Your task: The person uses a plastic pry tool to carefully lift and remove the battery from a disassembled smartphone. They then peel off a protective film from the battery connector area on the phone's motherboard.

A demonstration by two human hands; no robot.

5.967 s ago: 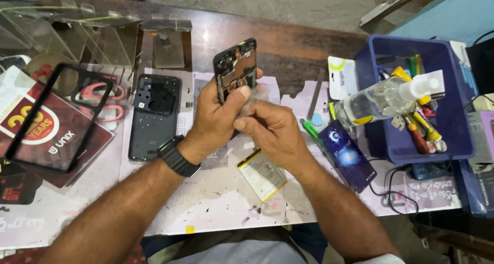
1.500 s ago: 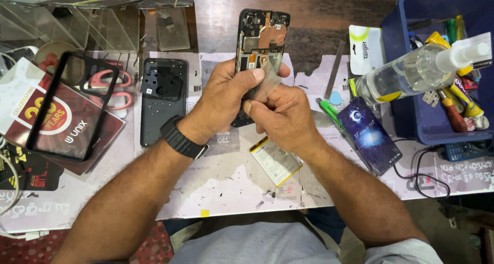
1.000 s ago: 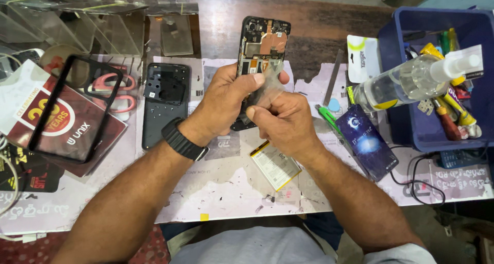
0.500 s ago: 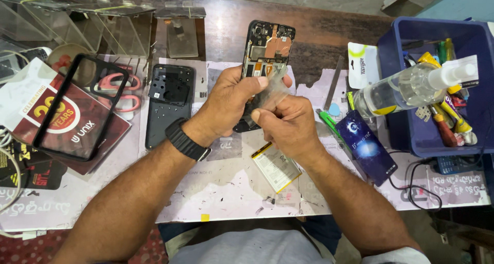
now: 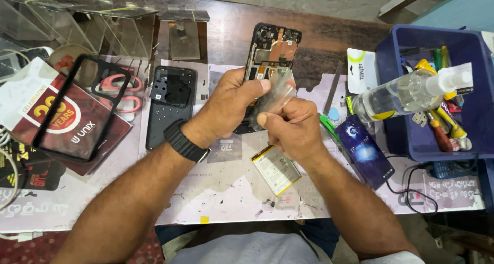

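Near the far edge of the worktop [image 5: 216, 192], the left hand [image 5: 226, 107] grips the opened phone frame [image 5: 270, 58] while the right hand [image 5: 290, 130] pinches a clear film strip [image 5: 275, 94] against it.

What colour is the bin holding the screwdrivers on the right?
The bin is dark blue; the head view shows it, beside the spray bottle.
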